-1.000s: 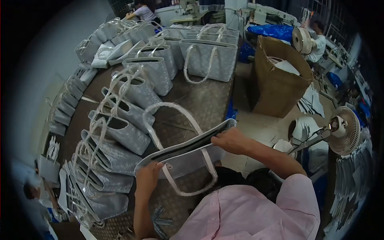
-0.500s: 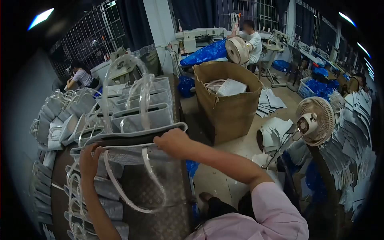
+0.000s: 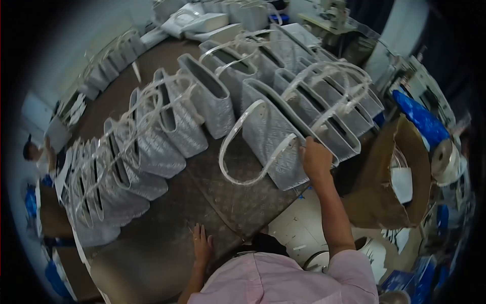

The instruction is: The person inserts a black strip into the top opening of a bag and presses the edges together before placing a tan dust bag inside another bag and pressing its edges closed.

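A silver tote bag (image 3: 271,134) stands upright on the brown patterned table (image 3: 190,210), its clear handle looped over the near side. My right hand (image 3: 317,161) grips the bag's top rim at its right end; the fingertips are partly hidden behind the edge. Lower down, my left hand (image 3: 202,245) rests by the table's near edge with its fingers stretched out, holding nothing. Right behind the gripped bag, other silver tote bags (image 3: 329,121) stand close together.
A curved row of silver tote bags (image 3: 147,157) lines the table's left side. On the floor to the right is a large cardboard box (image 3: 369,197) with a pale item inside. A fan (image 3: 448,162) stands beyond it. Another person (image 3: 38,152) is at the far left.
My view has swung left and down. The tote bag, held at its rim by both hands before, now stands among the others. My left hand has let go and moved to the table's near edge.
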Available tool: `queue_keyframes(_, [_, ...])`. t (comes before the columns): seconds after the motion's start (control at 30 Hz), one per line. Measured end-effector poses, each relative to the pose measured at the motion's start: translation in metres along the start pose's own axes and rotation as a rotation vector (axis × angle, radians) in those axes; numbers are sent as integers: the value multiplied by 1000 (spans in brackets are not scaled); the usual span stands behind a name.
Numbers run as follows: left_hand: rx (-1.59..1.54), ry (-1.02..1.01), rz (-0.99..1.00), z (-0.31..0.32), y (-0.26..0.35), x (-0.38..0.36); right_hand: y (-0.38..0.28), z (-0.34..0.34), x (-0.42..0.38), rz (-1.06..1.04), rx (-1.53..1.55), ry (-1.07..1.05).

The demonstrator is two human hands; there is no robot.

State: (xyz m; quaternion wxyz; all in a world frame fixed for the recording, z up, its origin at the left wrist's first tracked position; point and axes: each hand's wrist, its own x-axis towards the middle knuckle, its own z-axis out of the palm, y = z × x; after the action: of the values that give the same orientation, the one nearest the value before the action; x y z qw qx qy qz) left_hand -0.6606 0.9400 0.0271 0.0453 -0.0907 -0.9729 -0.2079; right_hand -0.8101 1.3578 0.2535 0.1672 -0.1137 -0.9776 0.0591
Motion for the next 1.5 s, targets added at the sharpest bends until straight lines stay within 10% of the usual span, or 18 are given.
queue_keyframes(0.13, [94, -35, -170, -2, 18, -4, 13, -7, 2, 121, 76, -211])
queue_keyframes(0.2, [147, -34, -217, -1, 23, -7, 104, 61, 10, -282, -7, 28])
queue_keyframes(0.27, [174, -60, -230, 14, 14, -12, 112, 66, 41, -288, -144, -215])
queue_keyframes(0.53, [0, -52, -215, 17, 2, -20, 1, 61, 82, -405, 234, -48])
queue_keyframes(0.67, [-105, -151, -163, -1, -13, -21, -110, -28, -40, -281, 371, 55])
queue_keyframes(0.87, [-517, -483, -81, -98, -42, -30, -281, 63, -181, -617, 661, -751])
queue_keyframes(0.97, [-574, -209, -303, -90, -108, -96, -348, 101, -266, -938, 687, -996])
queue_keyframes(1.33, [-406, 40, -465, -180, -276, -239, -451, 121, -380, -1154, 276, -1260])
queue_keyframes(1.5, [-526, 74, -620, -175, -203, -230, -437, 120, -378, -1067, 454, -1083])
